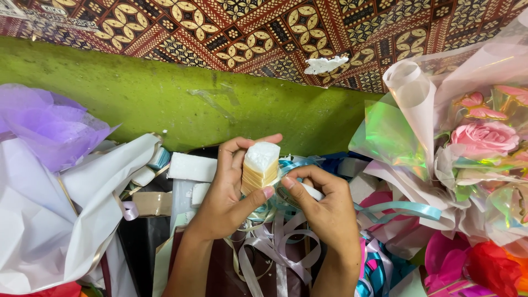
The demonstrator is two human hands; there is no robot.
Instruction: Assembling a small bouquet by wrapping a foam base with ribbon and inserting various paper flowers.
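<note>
Against a green wall, both hands pinch a ribbon-wrapped foam block above loose ribbons.

From my seat the head view comes through bright and evenly lit, with soft light that seems to fall from above and in front. Colours are strongly saturated, the green wall most of all. Shadows are weak; the darkest patch sits low between the white paper and the ribbons. The iridescent wrapping film throws coloured glare. Focus holds sharp mid-frame, and the edges bend slightly and soften.
</note>
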